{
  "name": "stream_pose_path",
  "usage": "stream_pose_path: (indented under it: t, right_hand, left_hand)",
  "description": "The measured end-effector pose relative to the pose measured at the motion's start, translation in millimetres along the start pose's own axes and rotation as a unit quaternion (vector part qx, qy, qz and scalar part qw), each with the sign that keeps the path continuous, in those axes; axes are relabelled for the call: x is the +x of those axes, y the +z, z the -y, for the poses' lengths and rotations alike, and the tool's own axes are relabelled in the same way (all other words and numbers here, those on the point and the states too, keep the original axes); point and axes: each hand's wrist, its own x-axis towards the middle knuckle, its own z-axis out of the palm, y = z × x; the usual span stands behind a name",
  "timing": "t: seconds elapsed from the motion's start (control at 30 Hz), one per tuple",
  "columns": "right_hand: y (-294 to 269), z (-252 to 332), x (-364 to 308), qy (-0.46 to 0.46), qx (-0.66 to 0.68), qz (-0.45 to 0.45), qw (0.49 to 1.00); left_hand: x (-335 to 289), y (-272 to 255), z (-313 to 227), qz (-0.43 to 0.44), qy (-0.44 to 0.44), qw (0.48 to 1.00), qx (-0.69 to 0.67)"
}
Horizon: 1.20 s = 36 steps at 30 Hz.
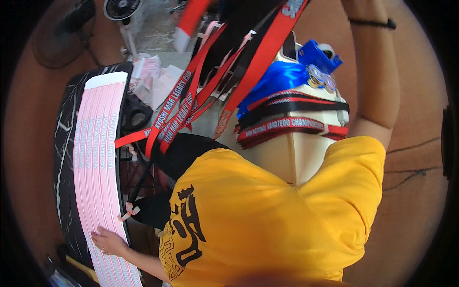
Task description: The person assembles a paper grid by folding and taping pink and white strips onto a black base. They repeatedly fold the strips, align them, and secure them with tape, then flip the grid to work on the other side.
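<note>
1. Left hand (110, 241): fingers loosely spread flat on the pink strips (98, 143), gripping nothing.
2. Those strips lie along the black marbled surface (64, 119); their near end runs past the lower edge.
3. Right hand (362, 5): mostly cut off above; I cannot tell its grasp.
4. Red straps (255, 71): upper ends out of frame, partly blurred.
5. Medals (319, 79): faces unclear.

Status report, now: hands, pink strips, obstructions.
Left hand resting on pink strips. Right hand cut off at top edge, grip unseen. Strips laid along black marbled surface. Red ribbon end at their edge.
</note>
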Motion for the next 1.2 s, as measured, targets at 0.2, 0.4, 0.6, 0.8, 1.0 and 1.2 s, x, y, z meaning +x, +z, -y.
stream_pose_path:
  t: [0.2, 0.4, 0.6, 0.8, 1.0, 1.2]
  right_hand:
    - [-119, -24, -105, 0.034, 0.06, -0.131, 0.989]
    - [-243, -4, -164, -0.043, 0.004, -0.374, 0.926]
    - [-400, -48, -253, -0.081, -0.069, -0.599, 0.793]
    - [-498, -126, -371, 0.17, -0.079, -0.786, 0.59]
    - [-462, -133, -391, 0.473, -0.412, -0.605, 0.49]
    - [-423, -121, -366, 0.6, -0.577, -0.393, 0.391]
  left_hand:
    - [2, 8, 2, -0.017, -0.013, 0.999, 0.024]
    - [4, 14, 3, -0.028, -0.023, 0.999, 0.04]
    - [5, 19, 6, -0.043, -0.019, 0.997, 0.064]
    - [8, 28, 11, -0.046, -0.018, 0.995, 0.087]
    - [10, 30, 13, -0.045, -0.015, 0.995, 0.09]
    - [8, 25, 11, -0.045, -0.015, 0.996, 0.082]
